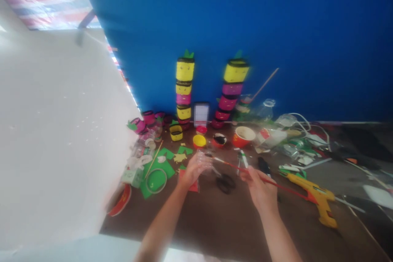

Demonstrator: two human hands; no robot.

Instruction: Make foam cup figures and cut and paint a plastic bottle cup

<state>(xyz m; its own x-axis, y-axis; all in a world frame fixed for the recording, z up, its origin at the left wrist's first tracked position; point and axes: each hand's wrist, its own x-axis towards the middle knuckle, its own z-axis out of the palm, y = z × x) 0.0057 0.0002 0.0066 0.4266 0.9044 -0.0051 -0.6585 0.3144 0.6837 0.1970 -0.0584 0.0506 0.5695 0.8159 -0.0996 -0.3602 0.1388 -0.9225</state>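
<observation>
In my right hand (260,188) is a long red paintbrush (230,165), its dark tip pointing left. My left hand (195,168) is closed on a small clear plastic piece (203,156), partly hidden by the fingers and blurred. The brush tip is right beside this piece; whether they touch I cannot tell. Black-handled scissors (225,183) lie between my hands. Beyond them stand a cup of yellow paint (199,141), a cup of black paint (219,140) and a red-and-white paper cup (243,136). A red sheet (194,185) lies under my left wrist.
Two stacks of yellow and magenta painted pots, one stack (184,90) left and a leaning one (229,98), stand against the blue panel (276,28). At right lies a yellow glue gun (321,198) near plastic scraps. Green sheets (167,168) and a tape roll (156,181) lie left.
</observation>
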